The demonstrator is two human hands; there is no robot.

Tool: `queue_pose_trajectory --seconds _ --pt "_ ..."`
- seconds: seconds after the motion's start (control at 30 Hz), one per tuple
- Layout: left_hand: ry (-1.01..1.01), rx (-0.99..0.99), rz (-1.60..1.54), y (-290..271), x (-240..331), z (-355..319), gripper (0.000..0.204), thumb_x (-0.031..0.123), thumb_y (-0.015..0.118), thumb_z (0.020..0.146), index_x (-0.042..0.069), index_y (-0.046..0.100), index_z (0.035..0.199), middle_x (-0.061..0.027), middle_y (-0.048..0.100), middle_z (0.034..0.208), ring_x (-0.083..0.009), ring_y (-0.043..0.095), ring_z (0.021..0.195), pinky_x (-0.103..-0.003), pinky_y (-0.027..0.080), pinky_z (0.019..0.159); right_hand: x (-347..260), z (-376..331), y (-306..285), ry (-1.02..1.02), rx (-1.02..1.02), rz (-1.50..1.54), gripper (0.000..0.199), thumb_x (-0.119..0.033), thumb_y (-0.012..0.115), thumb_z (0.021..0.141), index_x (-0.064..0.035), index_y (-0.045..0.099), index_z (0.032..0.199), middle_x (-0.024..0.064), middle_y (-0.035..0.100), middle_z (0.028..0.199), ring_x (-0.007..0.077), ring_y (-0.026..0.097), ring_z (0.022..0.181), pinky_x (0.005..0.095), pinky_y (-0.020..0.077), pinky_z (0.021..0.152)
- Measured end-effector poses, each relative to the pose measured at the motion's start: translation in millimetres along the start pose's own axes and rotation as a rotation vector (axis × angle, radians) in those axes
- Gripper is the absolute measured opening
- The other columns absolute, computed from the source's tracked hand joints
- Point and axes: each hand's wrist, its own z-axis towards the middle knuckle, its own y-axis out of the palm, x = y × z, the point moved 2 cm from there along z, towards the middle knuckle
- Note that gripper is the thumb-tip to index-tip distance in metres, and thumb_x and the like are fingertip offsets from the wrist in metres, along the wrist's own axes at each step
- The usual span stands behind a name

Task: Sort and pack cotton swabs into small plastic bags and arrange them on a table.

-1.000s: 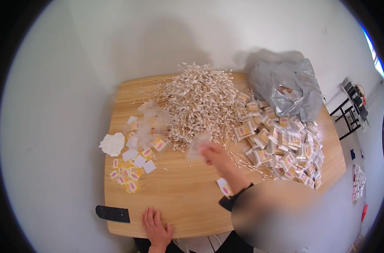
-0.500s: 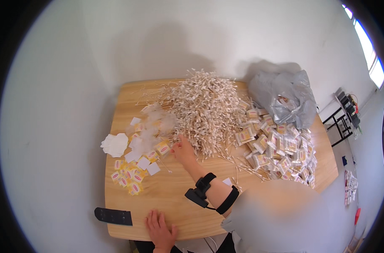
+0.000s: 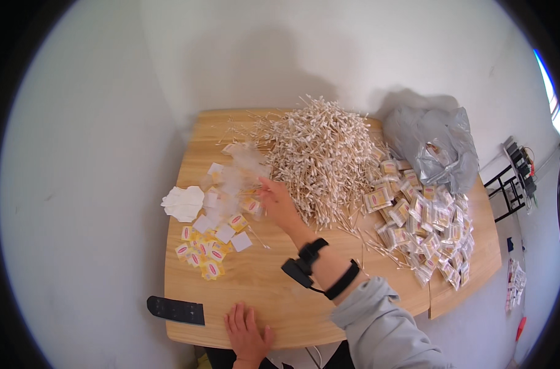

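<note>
Reaching in from the lower right, my right hand [image 3: 278, 202] is at the left foot of a big heap of cotton swabs [image 3: 320, 157]. Its fingers are stretched toward a loose pile of clear plastic bags [image 3: 250, 161], fingertips at their edge; no object shows in its grasp. Right beside it, partly overlapped by the bags, lies a yellow and white printed card [image 3: 251, 206]. More such cards [image 3: 207, 252] are spread to the left, some with the plain white side up. My left hand [image 3: 246, 332] rests flat, fingers spread, at the near edge of the wooden table [image 3: 268, 277].
Filled swab packets [image 3: 437, 221] are piled on the right, below a grey plastic bag [image 3: 433, 141]. A white crumpled piece [image 3: 183, 203] lies at the left edge. Near the front left is a black strip [image 3: 175, 310]. Loose swabs [image 3: 387, 252] are scattered between heap and packets.
My right hand has moved left and farther away, from the heap's edge to the plastic bags. The view has shifted, and my left hand stays flat on the table.
</note>
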Motion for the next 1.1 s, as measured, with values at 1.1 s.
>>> queue_pose_trajectory --seconds 1.1 --pt "0.493 -0.217 -0.108 42.9 151.7 58.3 0.072 0.029 0.064 0.085 -0.001 0.034 0.142 -0.0243 0.027 0.15 -0.0394 0.022 0.142 -0.055 0.018 0.115 -19.2 -246.7 -170.6 0.148 0.414 -0.817 0.026 -0.013 0.069 0.082 -0.01 0.066 0.108 0.013 0.058 0.097 0.0287 0.062 0.08 0.038 0.052 0.07"
